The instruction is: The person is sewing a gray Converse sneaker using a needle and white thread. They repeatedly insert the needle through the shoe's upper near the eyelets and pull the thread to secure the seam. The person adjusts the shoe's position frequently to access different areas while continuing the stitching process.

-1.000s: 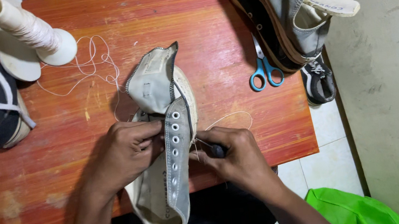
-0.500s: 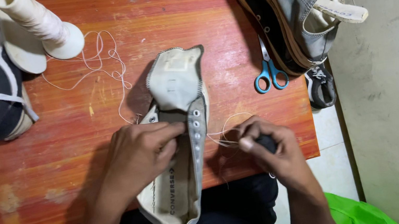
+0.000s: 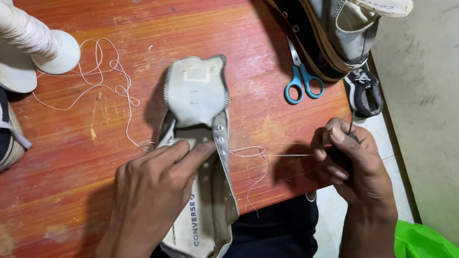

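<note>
Pinning a grey canvas high-top sneaker (image 3: 202,169) flat on the red wooden worktop (image 3: 69,189), the left hand (image 3: 152,198) presses open-fingered beside the eyelets. The right hand (image 3: 350,162) has its grip closed around a dark-handled stitching tool, drawing white thread (image 3: 282,155) taut from the shoe. Pulling too hard could snap the thread or tear the canvas.
</note>
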